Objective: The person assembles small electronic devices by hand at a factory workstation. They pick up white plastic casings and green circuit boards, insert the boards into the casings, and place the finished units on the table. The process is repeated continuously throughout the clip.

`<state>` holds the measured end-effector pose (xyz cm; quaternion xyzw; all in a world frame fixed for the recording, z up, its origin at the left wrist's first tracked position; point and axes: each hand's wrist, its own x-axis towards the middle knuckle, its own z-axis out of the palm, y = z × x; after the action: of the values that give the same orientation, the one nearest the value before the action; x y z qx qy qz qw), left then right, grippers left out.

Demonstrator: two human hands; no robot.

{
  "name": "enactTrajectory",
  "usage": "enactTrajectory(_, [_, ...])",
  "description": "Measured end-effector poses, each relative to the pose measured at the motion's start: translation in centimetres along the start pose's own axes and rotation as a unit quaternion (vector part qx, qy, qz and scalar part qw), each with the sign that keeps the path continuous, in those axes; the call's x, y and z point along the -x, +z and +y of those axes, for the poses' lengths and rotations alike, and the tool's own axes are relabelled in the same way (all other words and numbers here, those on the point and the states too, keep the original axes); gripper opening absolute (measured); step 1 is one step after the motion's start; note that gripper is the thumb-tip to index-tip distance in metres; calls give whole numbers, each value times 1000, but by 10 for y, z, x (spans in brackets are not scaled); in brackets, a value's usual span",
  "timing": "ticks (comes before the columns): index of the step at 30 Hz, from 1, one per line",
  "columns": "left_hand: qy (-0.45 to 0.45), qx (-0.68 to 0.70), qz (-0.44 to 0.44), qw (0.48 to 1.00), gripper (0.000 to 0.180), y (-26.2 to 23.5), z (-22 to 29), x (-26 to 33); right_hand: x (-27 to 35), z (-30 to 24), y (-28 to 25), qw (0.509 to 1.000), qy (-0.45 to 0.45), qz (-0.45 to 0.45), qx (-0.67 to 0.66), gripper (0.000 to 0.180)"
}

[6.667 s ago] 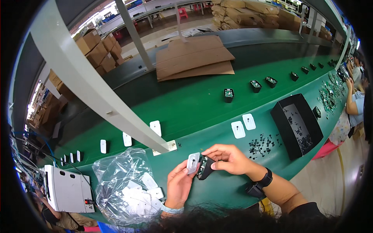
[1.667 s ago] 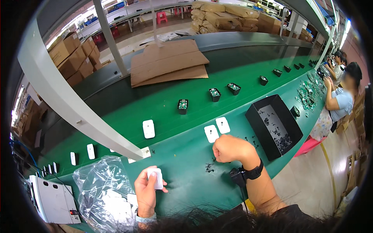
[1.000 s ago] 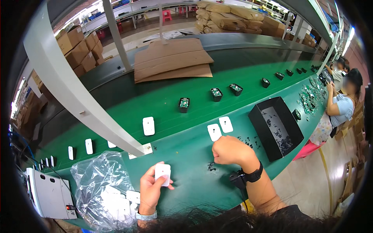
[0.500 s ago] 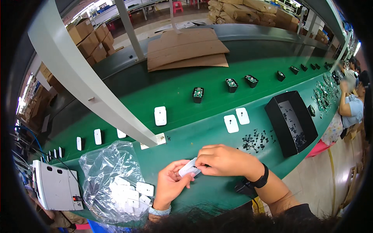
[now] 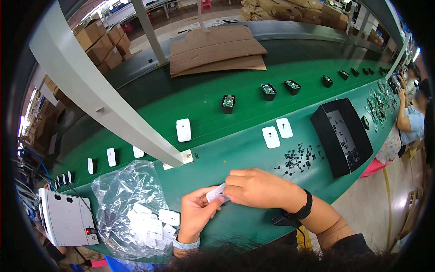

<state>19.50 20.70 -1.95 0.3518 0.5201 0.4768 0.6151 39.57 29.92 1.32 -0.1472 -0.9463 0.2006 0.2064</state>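
My left hand point(image 5: 195, 213) holds a small white plastic cover point(image 5: 215, 194) just above the green bench near its front edge. My right hand point(image 5: 259, 187) lies over the cover's right end, fingertips pinching at it; whatever small piece it presses in is hidden. A scatter of small black parts point(image 5: 299, 157) lies to the right of my hands. Two white covers point(image 5: 277, 132) rest flat beyond them. A clear plastic bag point(image 5: 131, 201) with several white covers sits to the left of my left hand.
A black open box point(image 5: 343, 136) with small parts stands at right. On the green conveyor belt point(image 5: 190, 95) ride black modules point(image 5: 228, 103) and white covers point(image 5: 183, 130). A white beam point(image 5: 104, 90) crosses overhead. A grey device point(image 5: 65, 217) sits far left. Another person point(image 5: 410, 122) works at right.
My right hand left the pile of black parts and came over to the white cover in my left hand. Both hands now meet on it, slightly lower.
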Motion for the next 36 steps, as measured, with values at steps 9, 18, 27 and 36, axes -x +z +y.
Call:
enactTrajectory(9, [133,-137,24,981,16,1,-27,-5,0,3,2,982,77,6,-171,31])
enactTrajectory(18, [136,9,61,989,9,-5,-16,-9,-34,40,-21,959,185,51,-208,38])
enactTrajectory(27, [109,178,45,977,9,-15,-2,-18,-101,173,28,914,298,176,211,19])
enactTrajectory(36, [105,179,51,977,18,-14,-6,-16,-35,29,-16,821,147,-1,-552,31])
